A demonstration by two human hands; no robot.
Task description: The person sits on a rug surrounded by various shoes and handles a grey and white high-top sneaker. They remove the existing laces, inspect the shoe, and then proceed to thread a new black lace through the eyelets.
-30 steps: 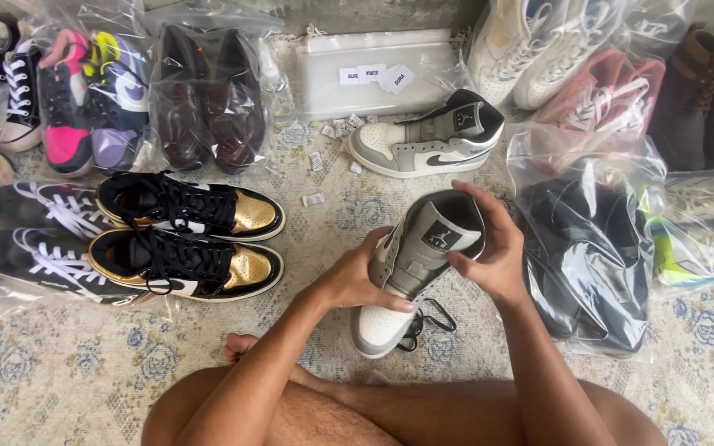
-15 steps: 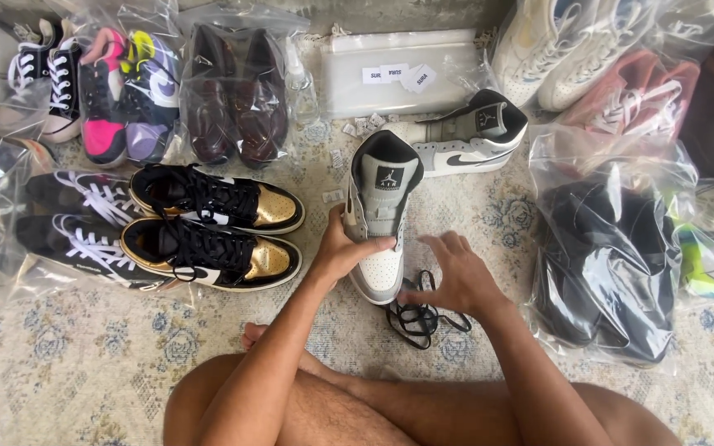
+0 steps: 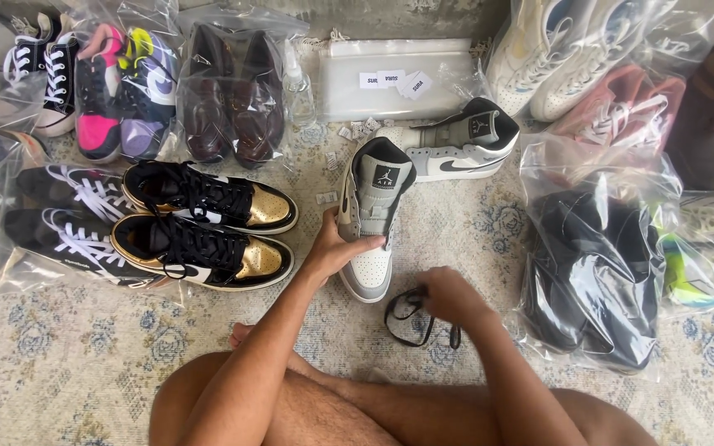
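left hand (image 3: 336,246) grips grey-and-white high-top (image 3: 373,216) by its side, fingers wrapped over the collar; shoe stands sole-down on the rug (image 3: 59,363), toe toward the person, no lace in it. right hand (image 3: 446,297) closed on black lace (image 3: 413,318), which loops on the rug just right of the shoe's toe. matching high-top (image 3: 456,147) lies just beyond, pointing left, close to the held one. black-and-gold pair (image 3: 208,227) sits side by side to the left, near the left hand. bagged black shoes (image 3: 592,272) lie to the right, near the right hand. more bagged pairs line the far edge. bare crossed legs at bottom.
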